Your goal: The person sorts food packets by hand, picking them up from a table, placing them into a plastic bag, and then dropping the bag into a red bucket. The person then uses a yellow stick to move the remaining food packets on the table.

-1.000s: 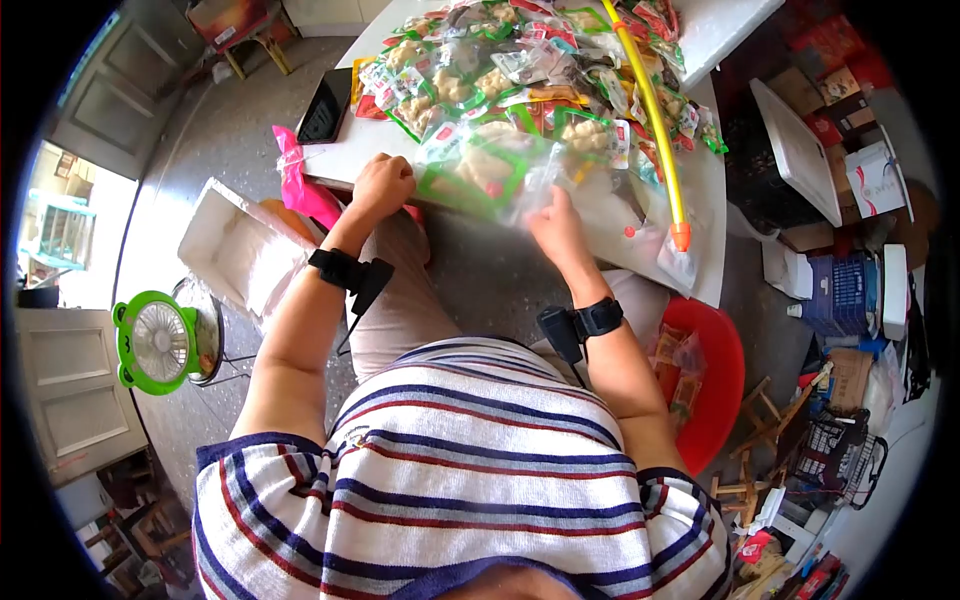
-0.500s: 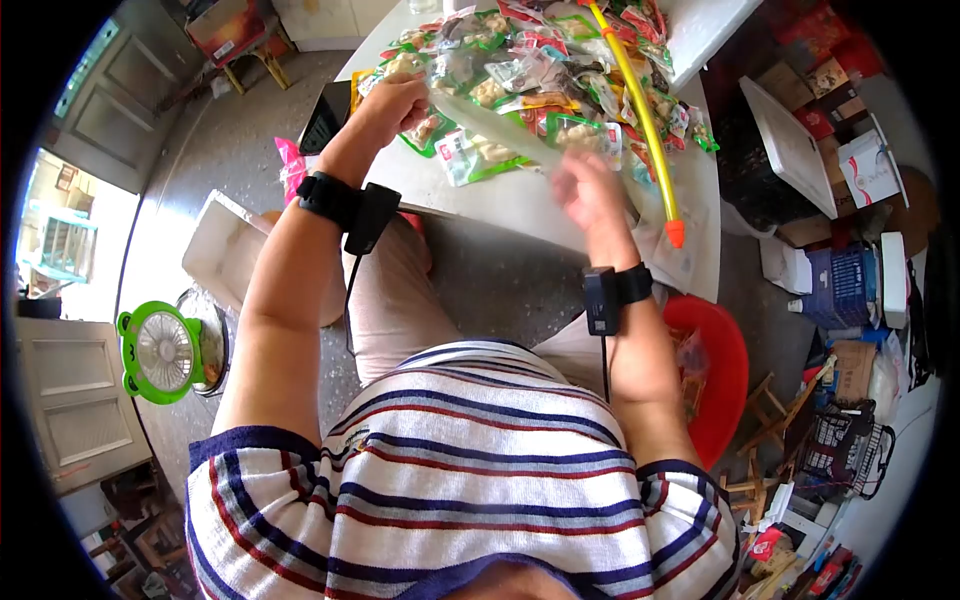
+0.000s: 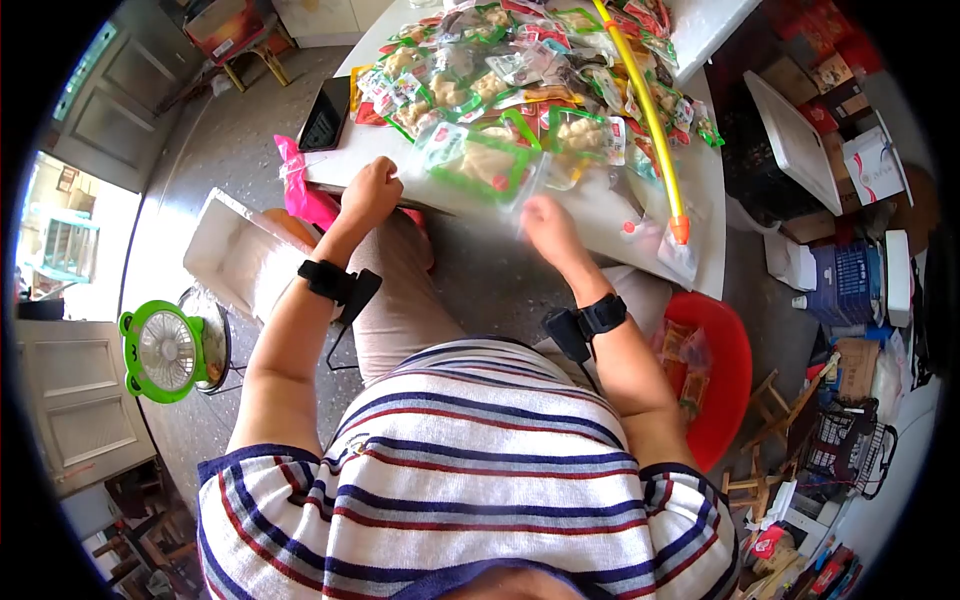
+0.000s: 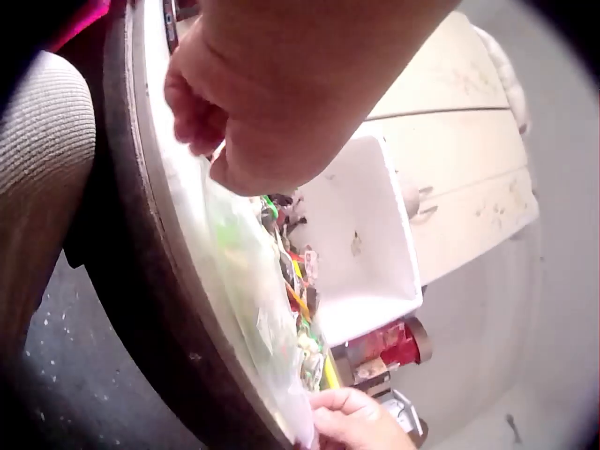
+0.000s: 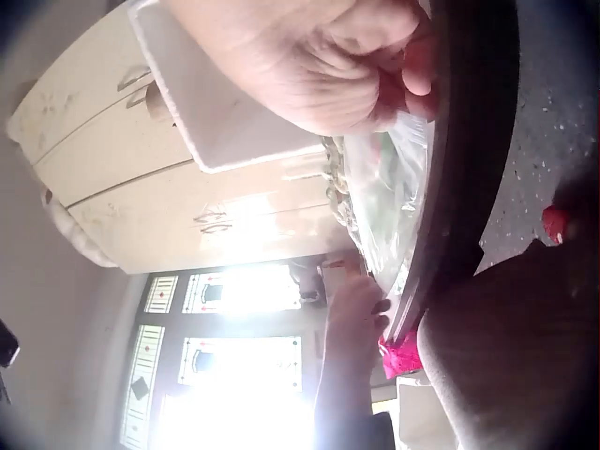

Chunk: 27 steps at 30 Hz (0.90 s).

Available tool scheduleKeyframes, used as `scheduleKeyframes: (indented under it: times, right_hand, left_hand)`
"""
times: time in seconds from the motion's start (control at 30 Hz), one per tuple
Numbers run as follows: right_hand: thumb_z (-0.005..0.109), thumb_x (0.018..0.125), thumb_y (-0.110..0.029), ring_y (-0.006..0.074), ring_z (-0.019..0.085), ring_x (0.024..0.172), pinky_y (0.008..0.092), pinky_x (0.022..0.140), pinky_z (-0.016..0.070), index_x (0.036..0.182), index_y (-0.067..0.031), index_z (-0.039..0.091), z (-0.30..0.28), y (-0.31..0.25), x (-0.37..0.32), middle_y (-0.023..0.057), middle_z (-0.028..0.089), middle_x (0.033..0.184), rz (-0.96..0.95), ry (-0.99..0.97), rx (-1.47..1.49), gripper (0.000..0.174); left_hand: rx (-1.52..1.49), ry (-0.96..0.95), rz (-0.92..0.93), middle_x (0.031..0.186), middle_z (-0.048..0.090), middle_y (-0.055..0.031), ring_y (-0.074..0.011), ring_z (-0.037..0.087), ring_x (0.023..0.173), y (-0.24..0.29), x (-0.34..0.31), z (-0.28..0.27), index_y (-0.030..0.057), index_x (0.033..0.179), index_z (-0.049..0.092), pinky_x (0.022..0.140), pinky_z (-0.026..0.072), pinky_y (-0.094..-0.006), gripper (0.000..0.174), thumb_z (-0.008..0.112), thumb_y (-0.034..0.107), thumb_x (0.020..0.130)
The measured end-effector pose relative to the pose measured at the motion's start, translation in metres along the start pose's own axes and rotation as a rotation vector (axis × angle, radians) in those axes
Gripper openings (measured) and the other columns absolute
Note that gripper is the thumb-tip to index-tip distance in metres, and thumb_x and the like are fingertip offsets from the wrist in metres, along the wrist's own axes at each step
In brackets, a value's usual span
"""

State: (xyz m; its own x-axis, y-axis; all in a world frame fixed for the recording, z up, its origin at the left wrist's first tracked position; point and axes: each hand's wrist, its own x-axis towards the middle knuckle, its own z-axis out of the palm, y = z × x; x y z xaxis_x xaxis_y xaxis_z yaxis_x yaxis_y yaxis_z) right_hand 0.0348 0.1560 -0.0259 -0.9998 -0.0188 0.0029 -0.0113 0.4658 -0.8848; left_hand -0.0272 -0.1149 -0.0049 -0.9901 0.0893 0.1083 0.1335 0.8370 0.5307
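Note:
A large clear plastic bag [image 3: 445, 185] is stretched between the two hands at the table's front edge, with a green-edged packet showing through or under it. The left hand [image 3: 372, 192] pinches the bag's left end, fingers curled; in the left wrist view the clear bag [image 4: 248, 281] runs down from the left hand [image 4: 253, 112]. At the other end the right hand [image 3: 550, 232] pinches the bag; the right wrist view shows the right hand [image 5: 328, 66] with curled fingers on the plastic. Many small food packets [image 3: 490, 85] are heaped behind.
A yellow tube [image 3: 645, 110] lies across the packets at the right. A dark phone [image 3: 325, 115] and pink bag [image 3: 293, 175] are at the table's left edge. White foam boxes [image 3: 235, 250], a green fan [image 3: 165, 350] and a red tub [image 3: 725, 380] stand around.
Half a second ago the left hand was farther forward over the packets and the right hand was raised with looser fingers. Both have come back toward the body, the bag spread low between them.

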Motion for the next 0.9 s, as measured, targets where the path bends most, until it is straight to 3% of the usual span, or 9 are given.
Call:
scheduleKeyframes:
  times: [0.03, 0.13, 0.23, 0.27, 0.33, 0.43, 0.57, 0.67, 0.9]
  right_hand:
    - [0.050, 0.073, -0.013, 0.0292, 0.055, 0.077, 0.0332, 0.067, 0.0428, 0.087, -0.0002, 0.051, -0.002, -0.003, 0.001, 0.0173, 0.057, 0.080, -0.040, 0.000, -0.037, 0.019]
    - [0.050, 0.073, -0.014, 0.0322, 0.054, 0.078, 0.0352, 0.067, 0.0425, 0.088, -0.0016, 0.051, -0.006, -0.011, 0.004, 0.0189, 0.056, 0.081, -0.101, -0.080, -0.174, 0.020]
    - [0.049, 0.073, -0.016, 0.0332, 0.054, 0.078, 0.0372, 0.067, 0.0424, 0.090, -0.0030, 0.051, -0.012, -0.015, 0.012, 0.0198, 0.055, 0.081, -0.137, -0.125, -0.278, 0.021]
    - [0.048, 0.073, -0.018, 0.0340, 0.053, 0.078, 0.0392, 0.066, 0.0424, 0.091, -0.0038, 0.051, -0.018, -0.019, 0.014, 0.0196, 0.055, 0.082, -0.097, -0.054, -0.374, 0.023]
    - [0.046, 0.074, -0.018, 0.0346, 0.053, 0.077, 0.0408, 0.066, 0.0423, 0.089, -0.0038, 0.051, -0.034, -0.051, 0.023, 0.0191, 0.056, 0.082, -0.024, 0.087, -0.486, 0.022]
    - [0.047, 0.075, -0.021, 0.0334, 0.053, 0.080, 0.0396, 0.067, 0.0414, 0.092, -0.0036, 0.049, -0.042, -0.040, 0.058, 0.0187, 0.055, 0.084, -0.169, 0.200, -0.551, 0.024]
    - [0.046, 0.075, -0.022, 0.0340, 0.053, 0.081, 0.0410, 0.068, 0.0412, 0.096, -0.0032, 0.046, -0.036, -0.049, 0.096, 0.0181, 0.056, 0.085, -0.132, 0.131, -0.574, 0.028]
    - [0.049, 0.072, -0.019, 0.0334, 0.054, 0.082, 0.0414, 0.070, 0.0424, 0.097, -0.0029, 0.047, -0.022, -0.057, 0.115, 0.0210, 0.055, 0.087, 0.037, -0.020, -0.744, 0.030]
    - [0.048, 0.072, -0.018, 0.0351, 0.053, 0.081, 0.0416, 0.069, 0.0418, 0.090, -0.0021, 0.050, -0.025, -0.041, 0.133, 0.0211, 0.054, 0.089, -0.003, -0.091, -0.476, 0.024]
  left_hand:
    - [0.097, 0.083, 0.045, 0.084, 0.055, -0.0120, -0.0248, 0.052, 0.081, 0.008, -0.001, 0.000, 0.0057, 0.088, 0.053, 0.071, 0.0415, -0.0331, 0.024, 0.053, 0.018, 0.067]
    - [0.134, 0.287, 0.419, 0.103, 0.049, -0.0122, -0.0264, 0.044, 0.097, 0.030, -0.001, 0.009, 0.0101, 0.100, 0.051, 0.083, 0.0353, -0.0367, 0.035, 0.055, 0.025, 0.068]
    - [0.329, 0.126, 0.571, 0.116, 0.039, -0.0105, -0.0274, 0.030, 0.113, 0.044, -0.018, 0.034, 0.0177, 0.113, 0.044, 0.092, 0.0217, -0.0460, 0.048, 0.055, 0.031, 0.068]
    - [0.337, 0.043, 0.551, 0.116, 0.039, -0.0100, -0.0267, 0.030, 0.113, 0.041, -0.021, 0.039, 0.0190, 0.115, 0.042, 0.092, 0.0217, -0.0463, 0.051, 0.055, 0.033, 0.067]
    - [0.281, 0.064, 0.532, 0.117, 0.038, -0.0093, -0.0263, 0.030, 0.113, 0.039, -0.026, 0.043, 0.0190, 0.115, 0.041, 0.092, 0.0216, -0.0460, 0.054, 0.057, 0.035, 0.066]
    - [0.329, 0.056, 0.528, 0.119, 0.036, -0.0104, -0.0270, 0.029, 0.114, 0.037, -0.027, 0.044, 0.0171, 0.117, 0.040, 0.093, 0.0205, -0.0458, 0.059, 0.057, 0.041, 0.066]
    - [0.307, 0.068, 0.557, 0.118, 0.038, -0.0103, -0.0274, 0.030, 0.113, 0.032, -0.024, 0.047, 0.0165, 0.115, 0.041, 0.092, 0.0210, -0.0450, 0.058, 0.059, 0.038, 0.064]
    - [0.287, 0.072, 0.555, 0.117, 0.038, -0.0102, -0.0277, 0.031, 0.112, 0.034, -0.025, 0.044, 0.0158, 0.113, 0.042, 0.092, 0.0216, -0.0446, 0.057, 0.060, 0.036, 0.063]
    - [0.287, 0.085, 0.551, 0.117, 0.038, -0.0099, -0.0274, 0.031, 0.112, 0.034, -0.027, 0.045, 0.0157, 0.113, 0.043, 0.092, 0.0217, -0.0442, 0.057, 0.060, 0.036, 0.062]
